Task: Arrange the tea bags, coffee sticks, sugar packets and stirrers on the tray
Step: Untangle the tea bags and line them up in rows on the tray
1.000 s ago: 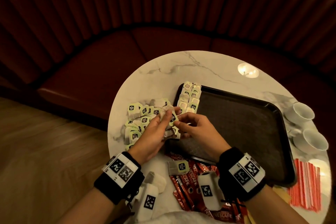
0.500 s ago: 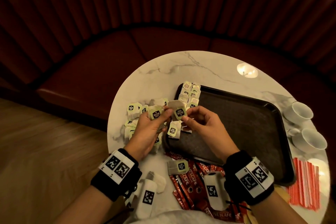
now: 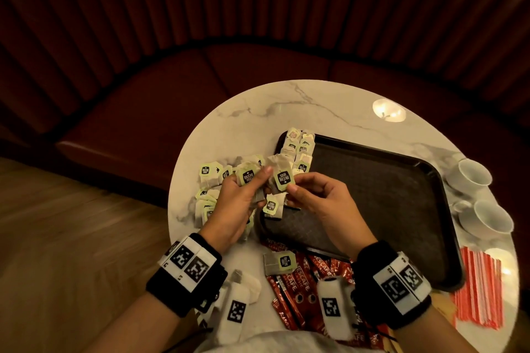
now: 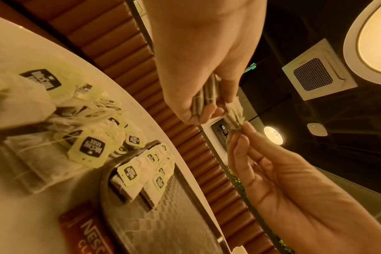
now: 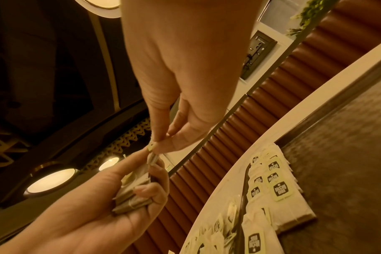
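Left hand [image 3: 235, 203]: I see it curled round a small stack of tea bags [image 5: 130, 197], held above the table's left edge.

Right hand [image 3: 321, 198]: thumb and fingertip pinch one tea bag [image 3: 282, 176] by its paper tag end, drawing it off the stack.

Handling, as I judge it: very light, soft, limp paper with loose strings prone to tangle; take by the flat body or tag.

Tray [image 3: 401, 186]: a row of bags lies along its far-left corner.

Loose bags [image 3: 209, 178]: piled on the table left of the tray.

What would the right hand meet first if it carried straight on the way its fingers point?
Probably the left hand and its bunch of tea bags: the right hand points leftward at them, though depth is uncertain.
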{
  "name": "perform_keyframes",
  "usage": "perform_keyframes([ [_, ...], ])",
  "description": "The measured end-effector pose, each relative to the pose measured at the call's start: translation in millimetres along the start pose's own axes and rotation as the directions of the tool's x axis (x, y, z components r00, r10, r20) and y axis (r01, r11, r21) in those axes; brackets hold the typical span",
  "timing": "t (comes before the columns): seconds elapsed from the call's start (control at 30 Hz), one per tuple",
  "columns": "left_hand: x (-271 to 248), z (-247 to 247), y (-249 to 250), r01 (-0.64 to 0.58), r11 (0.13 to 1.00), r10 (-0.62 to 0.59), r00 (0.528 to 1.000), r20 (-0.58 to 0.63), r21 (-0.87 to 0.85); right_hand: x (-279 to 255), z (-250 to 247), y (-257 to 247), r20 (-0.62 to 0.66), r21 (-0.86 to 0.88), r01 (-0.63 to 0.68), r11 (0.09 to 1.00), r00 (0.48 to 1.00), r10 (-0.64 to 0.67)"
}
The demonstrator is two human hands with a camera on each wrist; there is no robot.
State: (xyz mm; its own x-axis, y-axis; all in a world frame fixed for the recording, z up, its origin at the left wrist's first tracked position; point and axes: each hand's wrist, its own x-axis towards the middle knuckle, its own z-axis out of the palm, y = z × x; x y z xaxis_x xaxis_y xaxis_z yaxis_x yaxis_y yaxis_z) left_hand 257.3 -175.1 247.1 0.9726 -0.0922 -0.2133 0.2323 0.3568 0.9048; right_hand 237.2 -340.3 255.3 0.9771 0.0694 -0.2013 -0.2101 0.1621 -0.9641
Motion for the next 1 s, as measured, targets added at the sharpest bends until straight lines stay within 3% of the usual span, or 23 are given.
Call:
perform_keyframes([
  [0.2,3.3,-0.2,-3.2,0.005,0.999,-0.002,0.998,-0.055,0.048,0.0,-6.3,1.0,-0.003,-0.135,-0.005,0.991,1.0,0.005],
  [0.3,4.7,-1.8,-7.0,0.061,0.998,-0.058,0.993,-0.098,0.029,5.0,-12.2,9.3,-0.075,-0.07,-0.043,0.997,0.996,0.038],
  [0.47,7.0,-13.2,-13.5,0.199,0.978,-0.205,0.968,-0.142,-0.056,19.8,-32.6,37.0,-0.276,0.075,-0.254,0.964,0.924,0.265],
  [0.67,6.5,-19.3,-17.5,0.237,0.969,-0.246,0.955,-0.165,-0.069,29.0,-40.6,66.0,-0.328,-0.045,-0.469,0.882,0.841,0.431],
  [0.83,5.6,-19.6,-21.9,0.257,0.965,-0.263,0.949,-0.174,-0.061,34.4,-36.0,67.3,-0.326,-0.147,-0.479,0.865,0.849,0.415],
  [1.0,6.1,-20.8,-23.4,0.264,0.962,-0.272,0.946,-0.178,-0.067,32.4,-34.3,63.6,-0.329,-0.461,-0.468,0.754,0.879,0.344],
])
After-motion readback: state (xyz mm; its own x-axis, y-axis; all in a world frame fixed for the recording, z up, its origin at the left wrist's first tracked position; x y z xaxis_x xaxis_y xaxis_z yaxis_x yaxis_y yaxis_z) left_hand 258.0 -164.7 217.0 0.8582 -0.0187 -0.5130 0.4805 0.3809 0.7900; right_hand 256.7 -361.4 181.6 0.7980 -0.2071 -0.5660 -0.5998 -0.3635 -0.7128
